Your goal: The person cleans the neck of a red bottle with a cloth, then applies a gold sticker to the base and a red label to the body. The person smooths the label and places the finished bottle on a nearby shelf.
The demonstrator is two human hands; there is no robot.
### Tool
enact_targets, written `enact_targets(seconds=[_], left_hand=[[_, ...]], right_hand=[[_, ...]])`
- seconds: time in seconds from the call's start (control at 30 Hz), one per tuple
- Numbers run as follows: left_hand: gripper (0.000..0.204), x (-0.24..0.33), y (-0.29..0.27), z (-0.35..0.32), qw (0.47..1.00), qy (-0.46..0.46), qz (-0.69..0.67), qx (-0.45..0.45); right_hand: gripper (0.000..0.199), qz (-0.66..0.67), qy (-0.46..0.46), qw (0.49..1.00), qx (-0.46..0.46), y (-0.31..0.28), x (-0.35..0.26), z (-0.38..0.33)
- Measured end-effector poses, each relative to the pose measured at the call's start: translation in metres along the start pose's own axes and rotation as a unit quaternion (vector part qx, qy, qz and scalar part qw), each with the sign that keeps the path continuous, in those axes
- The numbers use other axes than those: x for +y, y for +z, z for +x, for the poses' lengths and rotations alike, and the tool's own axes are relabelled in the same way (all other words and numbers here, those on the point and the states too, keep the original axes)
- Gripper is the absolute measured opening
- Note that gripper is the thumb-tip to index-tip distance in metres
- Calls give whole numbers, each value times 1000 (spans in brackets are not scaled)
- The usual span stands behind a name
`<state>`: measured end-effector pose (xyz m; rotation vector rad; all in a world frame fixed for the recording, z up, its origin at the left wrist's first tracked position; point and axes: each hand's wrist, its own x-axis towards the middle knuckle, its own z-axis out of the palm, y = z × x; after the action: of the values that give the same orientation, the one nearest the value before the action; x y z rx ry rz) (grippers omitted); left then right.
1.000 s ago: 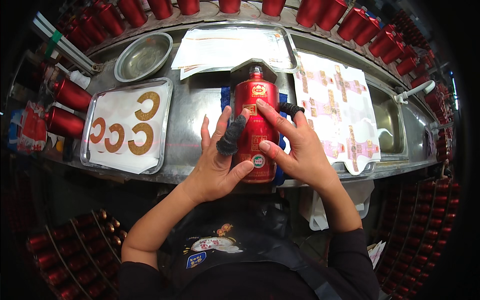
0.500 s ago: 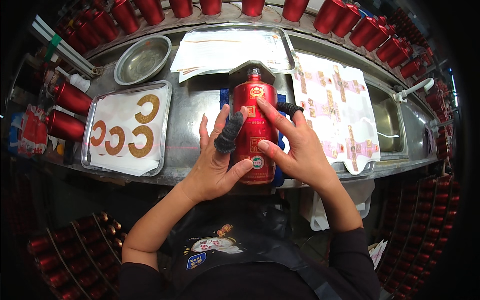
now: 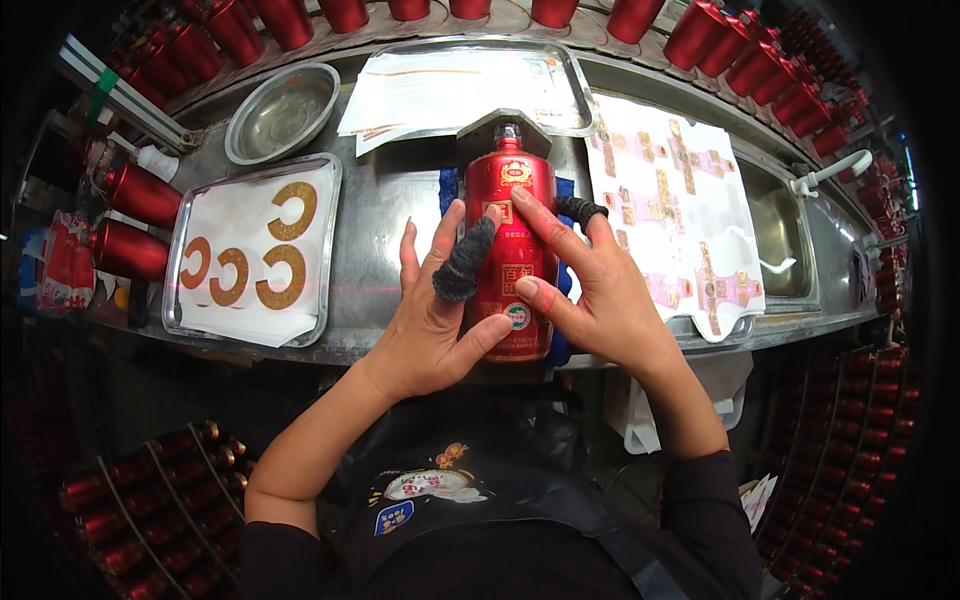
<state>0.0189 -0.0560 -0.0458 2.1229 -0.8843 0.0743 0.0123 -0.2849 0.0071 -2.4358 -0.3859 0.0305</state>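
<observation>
A red bottle (image 3: 522, 345) with gold labels and a round sticker lies face up, its neck pointing away from me. My left hand (image 3: 425, 320) touches its left side, thumb low and a finger in a black knit sleeve (image 3: 465, 265) near the small square gold label (image 3: 498, 212). From the right, my right hand (image 3: 595, 290) rests its forefinger and thumb on the bottle's front. Another finger of that hand wears a black sleeve (image 3: 582, 210). Both hands have their fingers spread. Blue cloth (image 3: 448, 188) shows beneath the bottle, and an angular metal holder (image 3: 535, 135) surrounds its neck.
At left, a tray (image 3: 328, 290) carries several gold C-shaped pieces, with a metal bowl (image 3: 235, 140) behind it. Papers fill the back tray (image 3: 578, 95). Label sheets (image 3: 640, 190) lie beside a sink (image 3: 780, 240). Red bottles (image 3: 285, 20) line the curved conveyor (image 3: 440, 30).
The conveyor bottles at the back have shifted left. My left sleeved finger has crept slightly further up the bottle. My right hand stays about where it was.
</observation>
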Motion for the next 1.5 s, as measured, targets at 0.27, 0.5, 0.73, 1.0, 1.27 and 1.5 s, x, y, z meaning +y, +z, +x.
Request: enact_targets(seconds=[0.27,0.5,0.73,1.0,1.27,1.5], left_hand=[[82,0,0,0,1000,6,0,8],[85,-9,3,-2,999,12,-47,23],[86,-18,0,-6,993,5,-119,18],[88,-21,3,-6,995,8,-102,13],[91,-25,4,-9,992,5,-119,28],[94,-17,-3,-9,994,-8,-107,35]], right_hand=[[73,13,-2,1000,2,-1,2,-1],[62,106,10,994,12,6,24,-2],[91,114,-23,993,-21,5,41,-19],[93,132,-27,991,-27,11,52,-15],[96,147,3,988,-52,8,45,-21],[76,224,73,971,27,2,55,-24]])
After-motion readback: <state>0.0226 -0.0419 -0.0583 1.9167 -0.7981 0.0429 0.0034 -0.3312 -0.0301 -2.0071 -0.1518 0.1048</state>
